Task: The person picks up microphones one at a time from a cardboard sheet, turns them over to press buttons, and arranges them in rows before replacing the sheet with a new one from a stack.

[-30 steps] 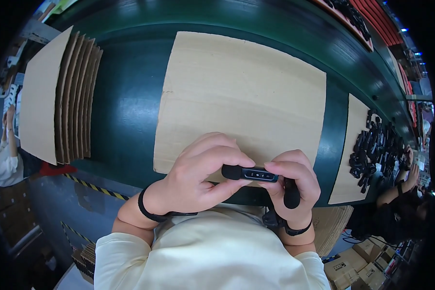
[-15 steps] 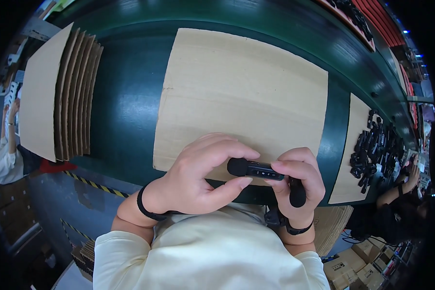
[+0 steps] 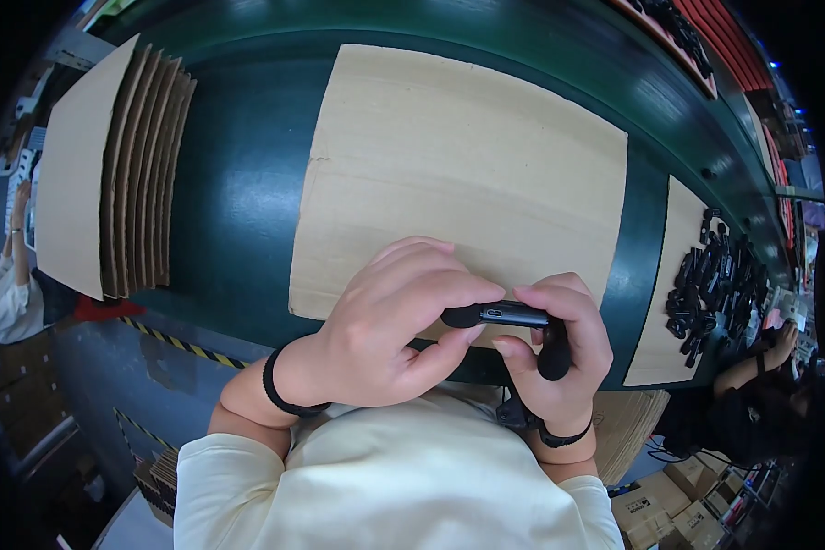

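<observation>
A small black wireless clip-on microphone (image 3: 515, 315) with a foam tip is held level above the front edge of a cardboard sheet (image 3: 467, 156). Its narrow side, with a small oval port, faces up. My left hand (image 3: 385, 321) is closed, thumb and fingers pinching the foam end. My right hand (image 3: 577, 335) is closed too, its fingertips around the other end. A second black foam-tipped piece (image 3: 554, 356) hangs down inside the right palm; the fingers hide its upper part, so I cannot tell whether the two are joined.
Cardboard sheets (image 3: 78, 174) stand upright in a stack on the left of the green table (image 3: 234, 183). At right, many similar black microphones (image 3: 710, 284) lie piled on another cardboard sheet (image 3: 651, 339). One person works at far left, another at far right. Cartons (image 3: 655, 504) sit low at right.
The microphone has been rolled in my fingers: its face with small marks showed before, and now the side with the port does. The left fingers have moved slightly right along it.
</observation>
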Action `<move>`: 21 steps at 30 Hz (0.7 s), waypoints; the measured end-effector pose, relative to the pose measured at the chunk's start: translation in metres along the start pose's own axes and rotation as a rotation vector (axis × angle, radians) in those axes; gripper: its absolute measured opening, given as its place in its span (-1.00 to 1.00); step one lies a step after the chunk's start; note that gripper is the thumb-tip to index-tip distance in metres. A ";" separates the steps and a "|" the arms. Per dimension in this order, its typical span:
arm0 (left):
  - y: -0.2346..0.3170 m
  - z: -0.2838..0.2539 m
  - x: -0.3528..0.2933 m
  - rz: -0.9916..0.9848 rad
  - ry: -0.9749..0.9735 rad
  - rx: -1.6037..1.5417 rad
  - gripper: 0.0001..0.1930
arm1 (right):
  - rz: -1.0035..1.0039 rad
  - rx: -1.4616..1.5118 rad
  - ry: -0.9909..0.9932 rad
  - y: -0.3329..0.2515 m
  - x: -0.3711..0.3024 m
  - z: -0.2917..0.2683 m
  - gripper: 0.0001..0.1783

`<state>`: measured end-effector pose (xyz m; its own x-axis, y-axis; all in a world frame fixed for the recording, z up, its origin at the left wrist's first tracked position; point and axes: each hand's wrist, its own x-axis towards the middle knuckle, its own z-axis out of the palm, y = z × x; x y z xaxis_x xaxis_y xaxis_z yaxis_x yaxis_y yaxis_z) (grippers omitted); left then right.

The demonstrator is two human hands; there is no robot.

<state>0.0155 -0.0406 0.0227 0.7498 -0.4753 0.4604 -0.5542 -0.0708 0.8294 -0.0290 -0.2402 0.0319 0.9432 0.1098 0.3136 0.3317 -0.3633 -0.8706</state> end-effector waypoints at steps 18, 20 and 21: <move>-0.001 0.003 0.000 0.049 0.029 0.083 -0.65 | -0.026 -0.024 0.026 -0.002 0.004 0.010 -0.69; 0.000 0.002 0.000 0.046 0.032 0.071 -0.65 | -0.013 -0.025 0.023 -0.004 0.003 0.009 -0.71; 0.001 0.002 -0.001 0.043 0.035 0.060 -0.64 | -0.007 -0.027 0.022 -0.005 0.003 0.009 -0.72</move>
<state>0.0136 -0.0424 0.0223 0.7366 -0.4480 0.5067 -0.6057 -0.1037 0.7889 -0.0276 -0.2295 0.0336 0.9401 0.0919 0.3282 0.3374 -0.3872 -0.8580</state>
